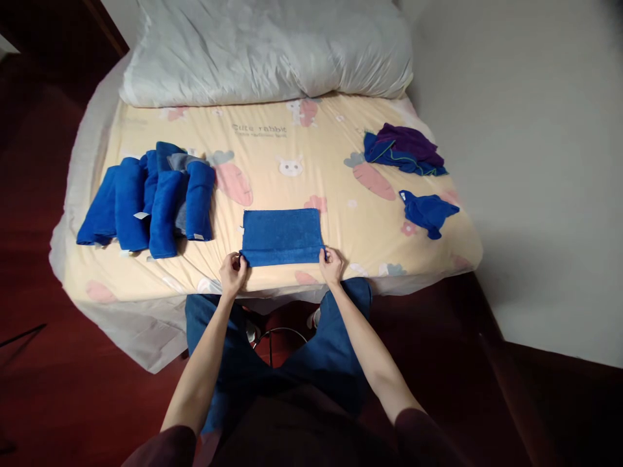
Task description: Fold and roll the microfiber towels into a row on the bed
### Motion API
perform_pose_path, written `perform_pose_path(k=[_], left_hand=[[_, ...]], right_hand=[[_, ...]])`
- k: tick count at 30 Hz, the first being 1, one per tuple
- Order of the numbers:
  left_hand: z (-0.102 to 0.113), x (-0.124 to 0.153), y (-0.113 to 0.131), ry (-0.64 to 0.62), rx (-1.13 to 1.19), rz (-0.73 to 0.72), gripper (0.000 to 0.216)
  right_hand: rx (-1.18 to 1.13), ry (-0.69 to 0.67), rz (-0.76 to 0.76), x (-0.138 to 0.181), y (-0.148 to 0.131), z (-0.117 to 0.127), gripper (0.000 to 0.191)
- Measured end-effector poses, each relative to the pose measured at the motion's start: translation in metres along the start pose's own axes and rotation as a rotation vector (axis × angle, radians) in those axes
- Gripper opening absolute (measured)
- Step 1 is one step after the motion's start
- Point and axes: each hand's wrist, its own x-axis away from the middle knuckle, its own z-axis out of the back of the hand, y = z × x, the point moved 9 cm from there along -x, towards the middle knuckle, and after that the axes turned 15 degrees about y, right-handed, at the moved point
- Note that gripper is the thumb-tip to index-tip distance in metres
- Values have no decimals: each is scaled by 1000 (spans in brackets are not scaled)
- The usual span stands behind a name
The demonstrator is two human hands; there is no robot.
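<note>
A small blue towel (281, 228) lies flat on the bed in front of me, its near edge folded over into a strip. My left hand (233, 272) pinches the left end of that fold. At the fold's right end, my right hand (331, 264) pinches the cloth between thumb and fingers. A small white tag sticks out from the towel's left side. To the left, several rolled blue towels (164, 214) lie in a pile, with a grey one (181, 162) partly hidden among them.
A crumpled purple and blue cloth (406, 148) lies at the bed's right, with a smaller crumpled blue cloth (428, 213) nearer me. A large white bundle (272, 52) spans the back of the rabbit-print bed (292, 139). A pale wall (530, 162) stands on the right.
</note>
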Motion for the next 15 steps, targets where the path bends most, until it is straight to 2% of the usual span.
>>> perform_pose_path(k=[8, 15], left_hand=[[0, 1, -3, 20, -4, -20, 24], [6, 0, 6, 73, -31, -112, 21]], right_hand=[[-6, -5, -1, 0, 0, 0, 34], [-22, 1, 3, 1, -4, 4, 30]])
